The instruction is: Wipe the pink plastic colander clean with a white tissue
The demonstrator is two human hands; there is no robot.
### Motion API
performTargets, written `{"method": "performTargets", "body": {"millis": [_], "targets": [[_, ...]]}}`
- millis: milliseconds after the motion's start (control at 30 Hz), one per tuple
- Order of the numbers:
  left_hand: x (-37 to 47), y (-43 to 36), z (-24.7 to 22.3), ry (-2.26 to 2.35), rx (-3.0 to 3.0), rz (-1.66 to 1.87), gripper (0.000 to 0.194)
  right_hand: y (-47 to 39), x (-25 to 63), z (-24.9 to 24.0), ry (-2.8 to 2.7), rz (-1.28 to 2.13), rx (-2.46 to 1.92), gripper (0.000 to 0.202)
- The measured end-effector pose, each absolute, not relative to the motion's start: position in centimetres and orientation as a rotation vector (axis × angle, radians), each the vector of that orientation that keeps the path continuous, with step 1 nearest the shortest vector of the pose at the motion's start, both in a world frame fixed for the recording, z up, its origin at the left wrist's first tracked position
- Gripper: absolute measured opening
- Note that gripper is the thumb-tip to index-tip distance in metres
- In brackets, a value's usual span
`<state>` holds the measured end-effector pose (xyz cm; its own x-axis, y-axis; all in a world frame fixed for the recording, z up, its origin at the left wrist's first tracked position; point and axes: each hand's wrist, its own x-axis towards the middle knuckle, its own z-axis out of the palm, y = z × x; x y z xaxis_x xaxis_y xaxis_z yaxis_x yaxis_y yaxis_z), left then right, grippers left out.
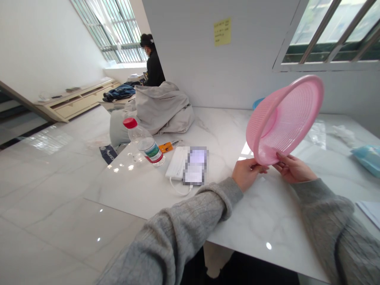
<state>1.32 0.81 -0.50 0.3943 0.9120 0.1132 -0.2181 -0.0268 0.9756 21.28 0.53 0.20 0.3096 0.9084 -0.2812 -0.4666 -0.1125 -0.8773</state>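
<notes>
A pink plastic colander point(289, 116) is tilted up on its side above the white marble-patterned table point(225, 213), its mesh inside facing right. My right hand point(295, 168) grips its lower rim, the thumb on the inner side and the fingers underneath. At the rim's lower left, my left hand point(246, 174) is closed with its fingertips pinched against the edge. Whether anything small is also between those fingertips is hidden.
Left on the table are a red-capped water bottle point(147, 142), an orange item point(166, 147), a white power bank point(175, 163) cabled to a phone point(195, 166), and grey cloth point(163, 107). A blue pack point(368, 158) lies right. A person point(154, 65) is in the background.
</notes>
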Motion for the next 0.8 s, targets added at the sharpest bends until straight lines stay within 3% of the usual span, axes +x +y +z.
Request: {"method": "performTargets", "body": {"millis": [367,800], "targets": [[0.3,1.3,-0.9,0.741,1.627,1.067,0.014,1.0,23.0,0.1,-0.542,1.206,-1.182,0.008],[-0.3,1.3,0.1,0.777,1.999,1.127,0.028,1.3,24.2,0.5,-0.456,1.158,-1.199,0.024]]}}
